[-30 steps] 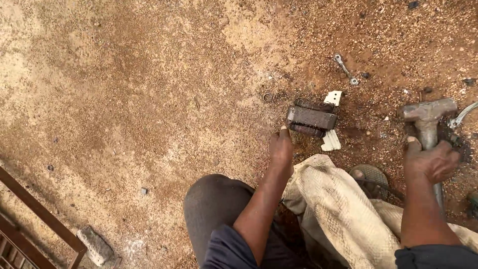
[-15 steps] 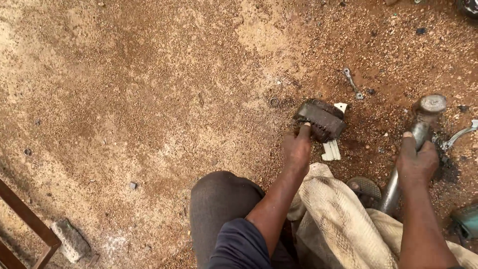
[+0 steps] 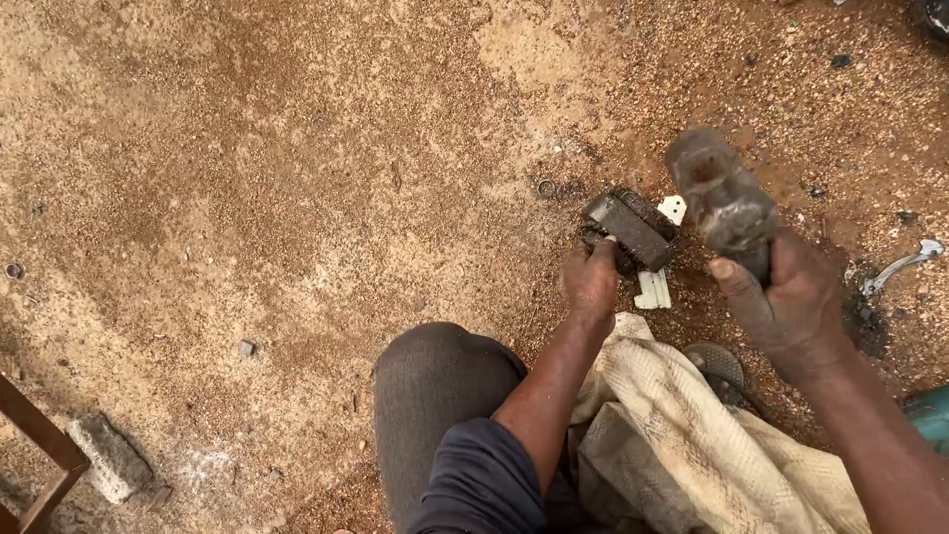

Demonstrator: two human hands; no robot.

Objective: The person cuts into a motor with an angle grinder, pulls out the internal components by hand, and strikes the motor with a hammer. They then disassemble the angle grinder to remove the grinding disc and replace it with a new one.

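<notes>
Far left: rusty brown metal frame corner [image 3: 35, 450], cut off by left and bottom edges. Just beside it a grey rectangular stone block [image 3: 111, 457] on reddish sandy gravel ground [image 3: 297, 178]. Small grey pebble [image 3: 247, 347] further right.

Centre bottom: dark grey trousered knee [image 3: 435, 386], thigh cut off at bottom edge. Left hand [image 3: 591, 282] reaching forward, fingers curled down onto near end of dark rusty rectangular metal block [image 3: 631, 228]; contact clear, whether fingers wrap fully under hidden by the hand itself. Block on the ground, ahead of the knee, long axis diagonal, upper left to lower right, near side part covered by fingers. Small white plastic pieces [image 3: 653, 289] just beside block, one more at its far right corner.

Dirty cream woven sack [image 3: 682, 435] draped over lap, lower part cut off. Dark sandal [image 3: 720, 368] partly hidden under sack.

Right hand [image 3: 791, 297] clenched tight round shaft of grey metal hammer [image 3: 720, 195]; shaft hidden inside fist, head motion-blurred, raised above ground right of block, pointing up-left. Bent silver metal piece [image 3: 905, 263] on ground far right. Teal object [image 3: 929, 415] cut off at right edge, kind unclear.
</notes>
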